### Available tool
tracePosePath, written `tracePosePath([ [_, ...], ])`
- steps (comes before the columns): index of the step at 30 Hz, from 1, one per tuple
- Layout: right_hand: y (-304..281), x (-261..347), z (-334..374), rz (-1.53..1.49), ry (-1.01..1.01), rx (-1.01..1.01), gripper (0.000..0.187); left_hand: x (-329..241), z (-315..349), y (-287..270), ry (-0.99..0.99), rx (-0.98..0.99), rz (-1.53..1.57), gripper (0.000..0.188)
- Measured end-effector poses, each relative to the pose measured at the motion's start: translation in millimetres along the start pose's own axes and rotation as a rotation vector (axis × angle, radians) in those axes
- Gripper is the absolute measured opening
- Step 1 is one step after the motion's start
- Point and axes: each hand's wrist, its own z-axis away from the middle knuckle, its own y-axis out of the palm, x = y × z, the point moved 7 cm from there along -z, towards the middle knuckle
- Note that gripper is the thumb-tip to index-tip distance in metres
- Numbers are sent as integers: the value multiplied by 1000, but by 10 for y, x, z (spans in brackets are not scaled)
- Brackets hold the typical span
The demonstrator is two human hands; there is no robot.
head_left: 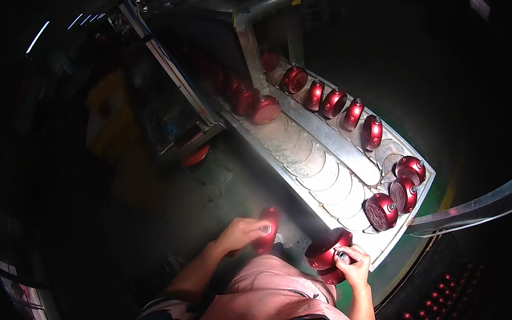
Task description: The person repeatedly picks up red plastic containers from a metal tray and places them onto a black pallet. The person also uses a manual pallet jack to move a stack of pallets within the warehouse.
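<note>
In my left hand [238, 234] is a glossy red, flat round bottle [269, 234], held up left of the conveyor with the fingers closed around its neck. My right hand [356, 265] is closed on the short neck of another red round bottle [325, 248] at the conveyor's near corner. Just under that bottle shows more red, perhaps a further bottle [331, 276], partly hidden. Across the conveyor, the closest standing red bottle [381, 211] has a raised pattern on its flat side.
Overlapping round plates [330, 184] run along the brightly lit conveyor, bending round at its near end. Several red bottles [353, 114] stand along its right side. A metal hood [268, 5] spans the far end. At the lower right, red pieces [438, 302] sit in rows in shadow.
</note>
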Motion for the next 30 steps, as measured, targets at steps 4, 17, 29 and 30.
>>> tracePosePath([
  [4,267,250,-643,22,16,-71,29,66,-904,-430,147,85,-6,33],
  [17,742,397,-1725,284,112,-92,30,97,-2721,-372,344,304,82,35],
  [29,495,684,-1430,276,290,-466,29,-80,-2850,-252,641,570,154,35],
  [30,455,695,-1445,287,283,-490,28,-57,-2886,-323,595,559,204,35],
])
